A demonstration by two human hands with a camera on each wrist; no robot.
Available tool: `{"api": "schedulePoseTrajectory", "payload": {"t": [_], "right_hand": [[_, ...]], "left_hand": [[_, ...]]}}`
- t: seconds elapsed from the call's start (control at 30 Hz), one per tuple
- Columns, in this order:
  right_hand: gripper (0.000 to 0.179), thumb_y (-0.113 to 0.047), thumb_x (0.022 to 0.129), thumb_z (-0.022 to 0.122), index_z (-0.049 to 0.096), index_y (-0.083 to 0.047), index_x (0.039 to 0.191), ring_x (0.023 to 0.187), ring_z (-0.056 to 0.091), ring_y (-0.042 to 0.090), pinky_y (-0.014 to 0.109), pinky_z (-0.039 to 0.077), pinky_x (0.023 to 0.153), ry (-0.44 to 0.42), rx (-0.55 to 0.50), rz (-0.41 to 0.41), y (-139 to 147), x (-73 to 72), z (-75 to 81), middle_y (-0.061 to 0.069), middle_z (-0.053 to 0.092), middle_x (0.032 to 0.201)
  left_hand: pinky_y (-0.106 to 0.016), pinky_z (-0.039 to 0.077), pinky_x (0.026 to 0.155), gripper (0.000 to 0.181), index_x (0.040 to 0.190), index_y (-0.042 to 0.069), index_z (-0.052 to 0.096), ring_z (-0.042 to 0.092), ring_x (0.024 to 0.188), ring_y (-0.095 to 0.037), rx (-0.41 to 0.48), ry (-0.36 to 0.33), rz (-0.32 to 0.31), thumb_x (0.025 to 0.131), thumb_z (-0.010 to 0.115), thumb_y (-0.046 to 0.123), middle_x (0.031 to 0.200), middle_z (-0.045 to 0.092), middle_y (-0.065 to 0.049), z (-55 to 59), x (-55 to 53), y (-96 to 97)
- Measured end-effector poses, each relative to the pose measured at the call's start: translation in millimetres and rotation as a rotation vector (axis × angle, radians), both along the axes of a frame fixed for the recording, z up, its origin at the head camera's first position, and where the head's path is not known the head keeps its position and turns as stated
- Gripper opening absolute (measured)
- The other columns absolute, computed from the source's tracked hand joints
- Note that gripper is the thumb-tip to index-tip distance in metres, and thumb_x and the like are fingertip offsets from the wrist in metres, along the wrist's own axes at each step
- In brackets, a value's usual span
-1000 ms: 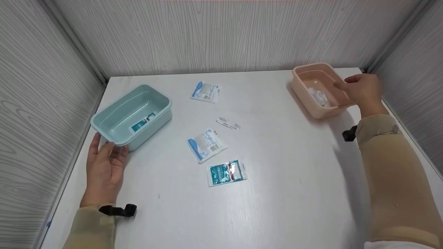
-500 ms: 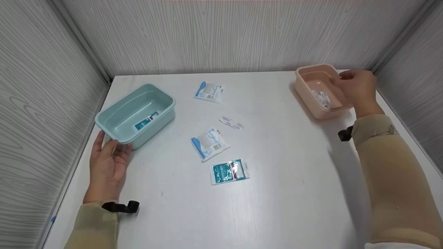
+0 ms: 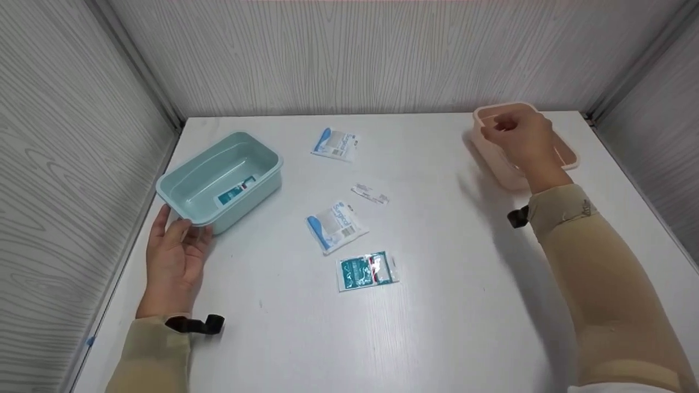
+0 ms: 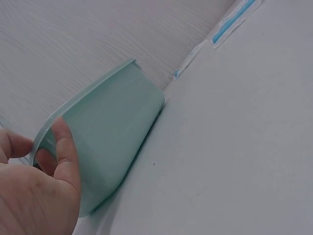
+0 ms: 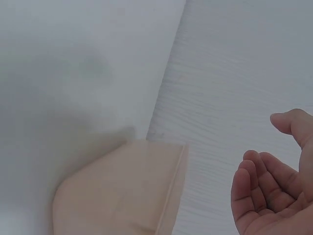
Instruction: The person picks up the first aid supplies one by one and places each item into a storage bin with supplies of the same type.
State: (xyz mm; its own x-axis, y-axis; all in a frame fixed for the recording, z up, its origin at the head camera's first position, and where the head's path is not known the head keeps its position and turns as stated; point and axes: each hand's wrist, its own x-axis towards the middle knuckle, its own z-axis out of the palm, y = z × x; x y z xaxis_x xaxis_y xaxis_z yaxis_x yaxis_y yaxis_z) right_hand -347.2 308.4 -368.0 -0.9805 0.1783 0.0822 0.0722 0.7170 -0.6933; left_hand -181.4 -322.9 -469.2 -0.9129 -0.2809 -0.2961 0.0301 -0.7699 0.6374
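At the left, my left hand [image 3: 175, 265] grips the near corner of a teal plastic basin [image 3: 254, 206], thumb at the rim and fingers against the outer wall. A teal-and-white packet [image 3: 235, 192] lies inside it. My right hand [image 3: 524, 139] hovers over a pink plastic basin [image 3: 494, 164] at the far right. In the right wrist view, its fingers [image 5: 266, 183] are loosely curled, the thumb stands apart, and nothing is between them. The hand and wrist hide most of the pink basin's inside.
Mid-table lie two white-and-blue packets marked "Surgical", one nearer [image 3: 337, 226] and one farther [image 3: 336, 144]. Between them is a slim white packet [image 3: 370, 193]. A teal-and-white packet [image 3: 367, 271] lies closest to me. Wood-grain panels [image 3: 349, 60] enclose the table's back and sides.
My right hand has moved left from the pink basin's right rim to above the basin, covering the small white packets seen inside it. My left hand keeps its grip; the view has shifted slightly.
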Motion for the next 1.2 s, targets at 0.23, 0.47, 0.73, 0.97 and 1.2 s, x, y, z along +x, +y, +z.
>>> {"api": "schedulePoseTrajectory", "payload": {"t": [0.23, 0.47, 0.73, 0.97, 1.2], "right_hand": [[0.038, -0.035, 0.103, 0.084, 0.083, -0.004, 0.125, 0.091, 0.063, 0.007, 0.011, 0.049, 0.072, 0.078, 0.038, 0.097, -39, -2.7, -9.0, 0.006, 0.079, 0.110], [0.050, -0.040, 0.104, 0.081, 0.078, -0.004, 0.139, 0.109, 0.068, 0.023, 0.018, 0.052, 0.076, 0.001, 0.056, 0.174, -65, 0.8, -22.9, 0.018, 0.079, 0.129], [0.047, -0.039, 0.105, 0.081, 0.077, -0.008, 0.140, 0.109, 0.068, 0.028, 0.030, 0.057, 0.083, -0.099, 0.115, 0.248, -98, 5.3, -40.0, 0.015, 0.079, 0.129], [0.045, -0.033, 0.102, 0.084, 0.079, -0.004, 0.137, 0.104, 0.065, 0.029, 0.032, 0.055, 0.081, -0.114, 0.107, 0.334, -124, 12.3, -57.1, 0.018, 0.078, 0.120], [0.044, -0.031, 0.100, 0.087, 0.081, -0.004, 0.135, 0.103, 0.064, 0.027, 0.032, 0.056, 0.082, -0.174, 0.122, 0.403, -149, 19.1, -68.5, 0.015, 0.077, 0.118]], "left_hand": [[-0.029, 0.072, 0.090, 0.073, 0.167, 0.034, 0.039, 0.064, 0.134, -0.018, -0.025, -0.005, 0.003, 0.110, 0.063, -0.006, 0.165, 0.041, -0.003, -0.6, 1.0, -0.4], [-0.028, 0.071, 0.093, 0.076, 0.170, 0.033, 0.037, 0.062, 0.135, -0.017, -0.043, -0.009, -0.002, 0.109, 0.066, -0.004, 0.164, 0.043, -0.004, -0.7, 0.9, 2.3], [-0.028, 0.071, 0.093, 0.081, 0.174, 0.030, 0.037, 0.065, 0.135, -0.018, -0.050, -0.009, -0.002, 0.108, 0.068, -0.005, 0.163, 0.045, -0.005, 1.0, 0.9, -0.2], [-0.029, 0.071, 0.095, 0.079, 0.173, 0.030, 0.037, 0.066, 0.134, -0.018, -0.066, -0.001, -0.007, 0.108, 0.068, -0.004, 0.163, 0.046, -0.006, -0.6, -1.2, -0.7], [-0.029, 0.071, 0.094, 0.079, 0.174, 0.028, 0.037, 0.069, 0.130, -0.019, -0.075, 0.019, -0.005, 0.109, 0.067, -0.004, 0.165, 0.045, -0.007, -2.0, 0.6, 1.3]]}}
